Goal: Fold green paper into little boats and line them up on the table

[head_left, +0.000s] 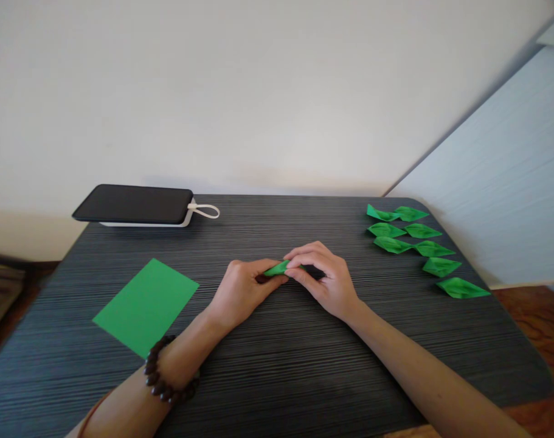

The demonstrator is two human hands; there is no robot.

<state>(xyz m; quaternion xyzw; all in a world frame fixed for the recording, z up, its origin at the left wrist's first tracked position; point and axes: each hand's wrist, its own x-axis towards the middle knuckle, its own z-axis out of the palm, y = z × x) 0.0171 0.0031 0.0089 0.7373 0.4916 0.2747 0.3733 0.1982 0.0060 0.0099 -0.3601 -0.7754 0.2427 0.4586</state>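
Brown beads (167,380) ring the left wrist near the worktop's front edge. Both hands meet on a small folded green paper (277,268) at the middle of the worktop (277,377), low over its dark striped surface. The left hand (240,289) pinches one end between thumb and curled fingers. The right hand (325,280) is closed on the other end with its fingertips. A flat green sheet (144,304) lies toward the near left corner. Eight folded green pieces (434,249) lie in rows by the far right corner. A black power bank (133,205) with a white loop sits at the far left corner, overhanging the edge.
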